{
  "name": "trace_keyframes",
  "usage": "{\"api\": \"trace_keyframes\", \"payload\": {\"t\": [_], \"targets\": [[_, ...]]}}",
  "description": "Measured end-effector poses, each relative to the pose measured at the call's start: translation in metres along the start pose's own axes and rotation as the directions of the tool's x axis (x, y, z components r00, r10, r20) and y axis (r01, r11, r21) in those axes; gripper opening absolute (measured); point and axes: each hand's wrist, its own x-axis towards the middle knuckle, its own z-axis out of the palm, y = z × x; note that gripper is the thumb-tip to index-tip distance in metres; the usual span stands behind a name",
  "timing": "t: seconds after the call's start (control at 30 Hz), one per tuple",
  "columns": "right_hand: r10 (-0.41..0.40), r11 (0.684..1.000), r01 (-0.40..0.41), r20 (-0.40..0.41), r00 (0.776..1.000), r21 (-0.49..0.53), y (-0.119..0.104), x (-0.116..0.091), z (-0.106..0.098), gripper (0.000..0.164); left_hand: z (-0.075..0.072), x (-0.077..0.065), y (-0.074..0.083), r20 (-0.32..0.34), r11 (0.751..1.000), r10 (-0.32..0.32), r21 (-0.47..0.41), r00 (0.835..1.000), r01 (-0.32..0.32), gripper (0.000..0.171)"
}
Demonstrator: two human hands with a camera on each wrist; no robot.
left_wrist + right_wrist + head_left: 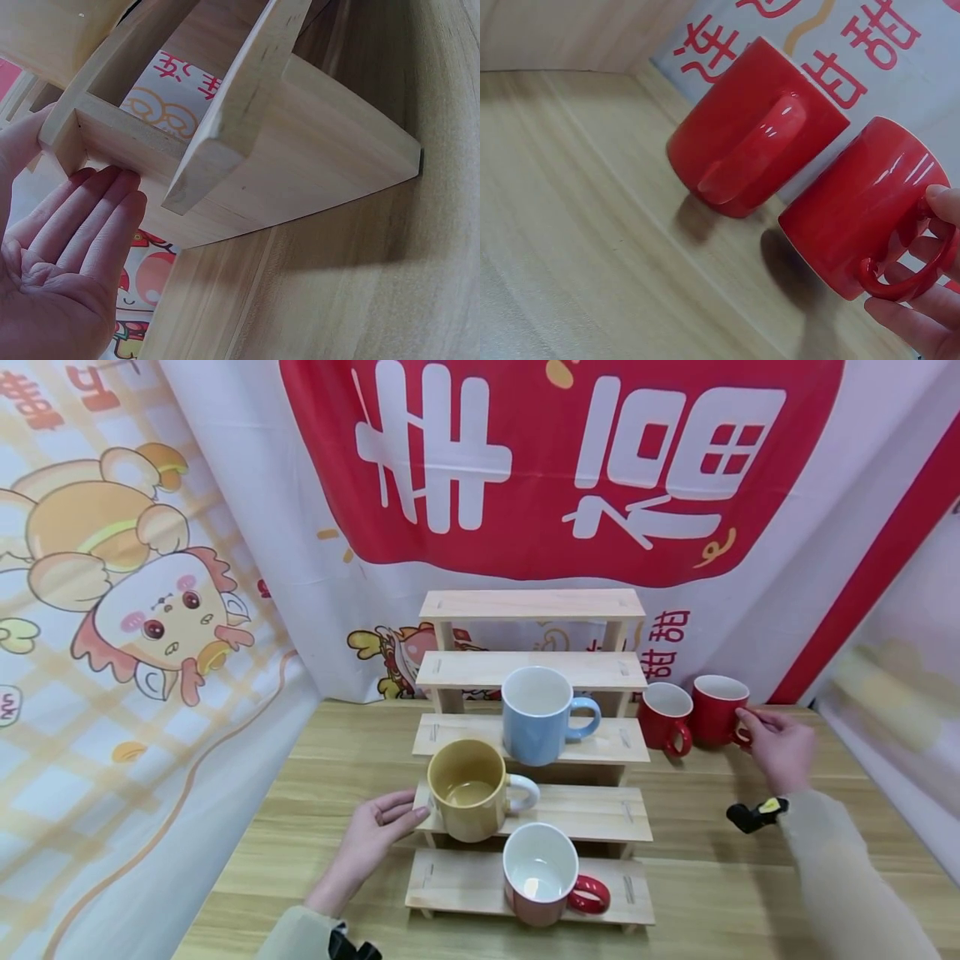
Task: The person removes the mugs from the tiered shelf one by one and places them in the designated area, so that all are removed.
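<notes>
One red mug (712, 718) is right of the rack (532, 603), handle pinched by the right hand (783, 750); the left hand (377, 833) touches the rack, fingers nearly straight. Grasping seems the step; lift level next.

Near the table's (697, 893) far right corner, the right hand (782, 749) covers part of the outer red mug's (715, 714) handle; in the right wrist view I lose some of that hand past the right edge, and there I see inside neither this mug nor the inner red mug (662, 725). At the stand's (600, 814) left edge I can't tell whether every fingertip of the left hand (381, 831) touches it, and the top of my left wrist view crops the yellow mug (468, 802). Off the table's right edge, a patch of cloth (892, 693) blurs.
</notes>
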Motion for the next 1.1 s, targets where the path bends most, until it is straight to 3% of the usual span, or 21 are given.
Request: {"api": "trace_keyframes", "payload": {"t": [0.13, 0.33, 0.4, 0.53, 0.6, 0.7, 0.83, 1.1], "targets": [[-0.023, 0.997, 0.021, -0.022, 0.999, -0.071, 0.003, -0.002, 0.002, 0.046, 0.0, 0.0, 0.0, -0.002, 1.0, -0.007, 0.0, 1.0, 0.007, 0.052], [-0.014, 0.992, 0.006, -0.059, 0.998, -0.129, 0.006, -0.004, 0.003, 0.05, 0.001, -0.001, -0.001, -0.008, 1.0, -0.004, -0.016, 1.0, 0.004, 0.051], [0.002, 0.996, -0.007, -0.06, 0.998, -0.093, 0.007, -0.005, 0.003, 0.045, 0.002, -0.001, -0.001, -0.011, 1.0, 0.002, -0.023, 1.0, -0.002, 0.05], [0.038, 0.999, -0.037, -0.038, 0.999, 0.026, 0.008, -0.005, 0.001, 0.019, 0.002, -0.001, 0.0, -0.018, 0.999, 0.006, -0.033, 1.0, -0.007, 0.049], [0.039, 0.998, -0.038, -0.024, 0.999, 0.04, 0.009, -0.006, 0.001, 0.016, 0.003, -0.002, 0.0, -0.018, 0.999, 0.003, -0.036, 1.0, -0.003, 0.049], [0.0, 0.998, -0.001, -0.014, 1.0, -0.067, 0.009, -0.009, 0.001, 0.032, 0.003, -0.002, 0.0, -0.021, 0.999, 0.0, -0.039, 1.0, -0.001, 0.048], [-0.035, 0.972, 0.034, 0.0, 0.999, -0.231, 0.009, -0.012, 0.0, 0.052, 0.002, -0.002, 0.001, -0.022, 1.0, 0.002, -0.03, 1.0, -0.003, 0.049], [-0.018, 0.957, 0.019, 0.007, 1.0, -0.29, 0.011, -0.018, -0.002, 0.055, 0.002, -0.002, 0.002, -0.013, 1.0, 0.006, -0.028, 1.0, -0.007, 0.049]]}}
